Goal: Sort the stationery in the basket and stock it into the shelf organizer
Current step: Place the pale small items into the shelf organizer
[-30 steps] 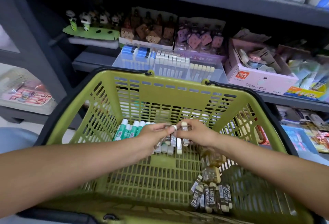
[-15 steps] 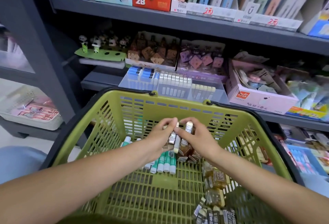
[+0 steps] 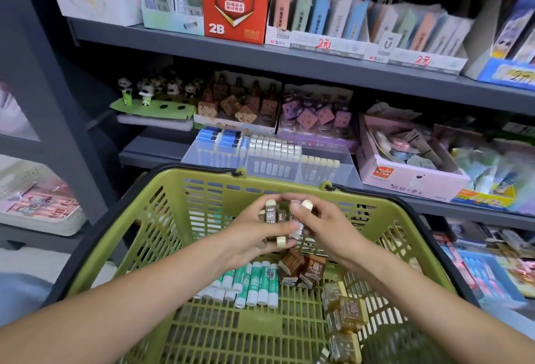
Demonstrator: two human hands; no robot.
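Both hands' fingers point(image 3: 285, 229) clasp a bundle of erasers point(image 3: 273, 214) above the basket point(image 3: 202, 187).

Open gap above the basket point(image 3: 202, 187) far rim to the clear organizer point(image 3: 327, 166) — upper shelf point(image 3: 260, 58) overhangs, pink box point(image 3: 411, 181) crowds right.

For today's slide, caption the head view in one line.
Both hands gather small erasers above a green basket.

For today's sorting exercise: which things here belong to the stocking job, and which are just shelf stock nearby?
Part of the job:
green basket
erasers held in both hands
glue sticks
brown erasers
clear organizer

Just nearby:
red 2B box
panda figures
pink box
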